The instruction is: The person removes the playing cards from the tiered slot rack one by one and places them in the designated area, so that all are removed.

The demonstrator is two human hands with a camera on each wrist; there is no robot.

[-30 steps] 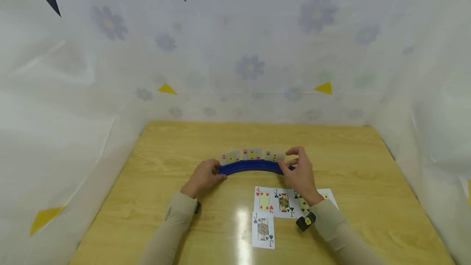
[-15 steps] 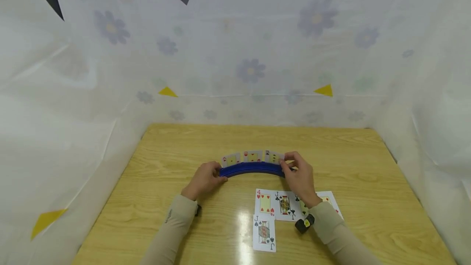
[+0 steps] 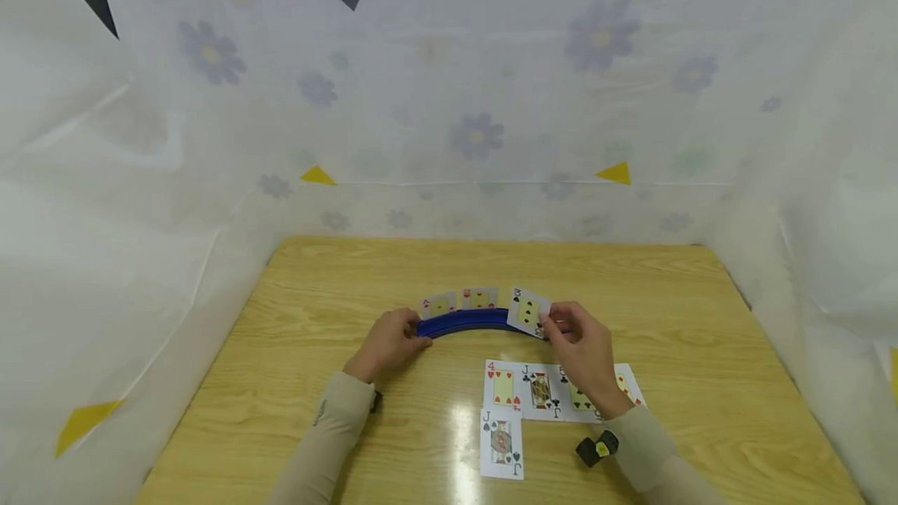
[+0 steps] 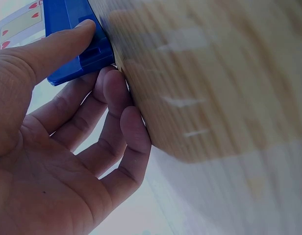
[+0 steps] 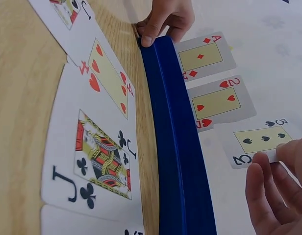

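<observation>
Glossy wood-grain table [image 3: 337, 427], smooth blue plastic card holder [image 3: 463, 322], paper cards [image 3: 522, 388].

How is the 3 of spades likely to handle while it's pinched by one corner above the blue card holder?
The 3 of spades looks thin and flat, so probably light and slightly flexible. The right hand pinches only its lower edge, so it may pivot or slip, as the glossy face suggests. The blue holder, steadied by the left hand, seems rigid.

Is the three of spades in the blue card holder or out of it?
Out. The right hand pinches the three of spades clear of the blue holder.
</observation>
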